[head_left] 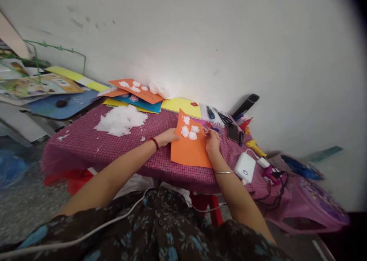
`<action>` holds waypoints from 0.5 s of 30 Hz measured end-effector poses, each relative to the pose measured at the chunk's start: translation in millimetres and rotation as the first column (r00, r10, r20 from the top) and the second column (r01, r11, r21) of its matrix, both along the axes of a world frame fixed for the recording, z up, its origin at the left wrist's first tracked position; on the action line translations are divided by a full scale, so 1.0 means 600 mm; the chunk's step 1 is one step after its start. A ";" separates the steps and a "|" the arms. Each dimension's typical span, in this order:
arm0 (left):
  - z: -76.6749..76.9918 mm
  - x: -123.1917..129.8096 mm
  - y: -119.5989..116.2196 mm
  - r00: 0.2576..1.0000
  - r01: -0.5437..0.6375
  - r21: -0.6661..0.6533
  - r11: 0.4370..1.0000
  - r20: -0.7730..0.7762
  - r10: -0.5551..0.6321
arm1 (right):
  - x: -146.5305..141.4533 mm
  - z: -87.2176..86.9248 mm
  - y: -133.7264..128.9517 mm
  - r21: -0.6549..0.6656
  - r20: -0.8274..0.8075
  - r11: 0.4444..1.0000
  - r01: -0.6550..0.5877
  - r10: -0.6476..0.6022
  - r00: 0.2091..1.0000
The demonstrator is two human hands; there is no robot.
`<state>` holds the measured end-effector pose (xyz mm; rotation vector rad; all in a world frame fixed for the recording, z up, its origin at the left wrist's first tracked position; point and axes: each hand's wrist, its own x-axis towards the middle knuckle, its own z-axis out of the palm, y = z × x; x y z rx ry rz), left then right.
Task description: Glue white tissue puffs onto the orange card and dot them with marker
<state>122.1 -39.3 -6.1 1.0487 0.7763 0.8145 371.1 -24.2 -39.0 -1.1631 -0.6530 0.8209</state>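
Note:
An orange sheet of paper (pixel 187 153) lies on the checked tablecloth in front of me, with several white fluffy cotton tufts (pixel 192 135) on its upper half. My left hand (pixel 168 137) grips the sheet's left edge, thumb on top. At the right edge, my right hand (pixel 212 141) is closed around a thin pen-like stick (pixel 215 135); its tip is too small to make out. To the left, a loose heap of white cotton (pixel 120 120) rests on the cloth.
Behind are stacked coloured papers (pixel 155 106), an orange card with cotton tufts (pixel 140 89) and a yellow sheet (pixel 180 107). On the right are scissors (pixel 224 118), a phone (pixel 233 132), a yellow glue gun (pixel 255 148), a white power bank (pixel 245 167) with cables and a pink stool (pixel 304 203).

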 end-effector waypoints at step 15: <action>-0.011 -0.033 0.048 0.880 -0.113 -0.038 0.993 0.460 0.118 | 0.026 0.015 -0.006 0.075 0.329 0.996 -0.047 0.020 0.944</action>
